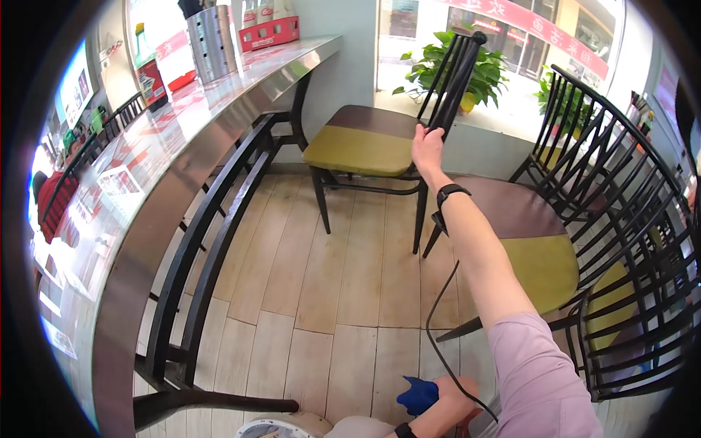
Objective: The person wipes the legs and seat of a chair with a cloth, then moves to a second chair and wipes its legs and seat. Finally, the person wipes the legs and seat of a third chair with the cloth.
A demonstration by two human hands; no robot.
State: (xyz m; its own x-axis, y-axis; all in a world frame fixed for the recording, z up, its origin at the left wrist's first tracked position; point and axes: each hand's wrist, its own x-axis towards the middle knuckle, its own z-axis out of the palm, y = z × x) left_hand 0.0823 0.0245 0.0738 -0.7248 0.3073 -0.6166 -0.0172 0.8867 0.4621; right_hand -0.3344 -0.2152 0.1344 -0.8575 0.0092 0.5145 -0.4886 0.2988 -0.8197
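Observation:
My right hand [428,151] reaches forward, its fingers wrapped round the side post of a black chair's backrest [453,87]. That chair's brown and olive seat [358,150] faces the long table. Low in the view, my left hand [456,400] is closed on a blue cloth [418,395], part of which sticks out past the fingers. A thin black cable [432,321] hangs beside my right arm and runs down across my left hand. Below, at the bottom edge, a white bucket [292,423] is partly cut off.
The long table [146,175] on the left carries a metal utensil holder [212,44], a sauce bottle [151,82] and a red bottle crate [270,33]. Several chairs crowd the right, one with its seat [537,270] near my arm. Potted plants [475,73] line the window.

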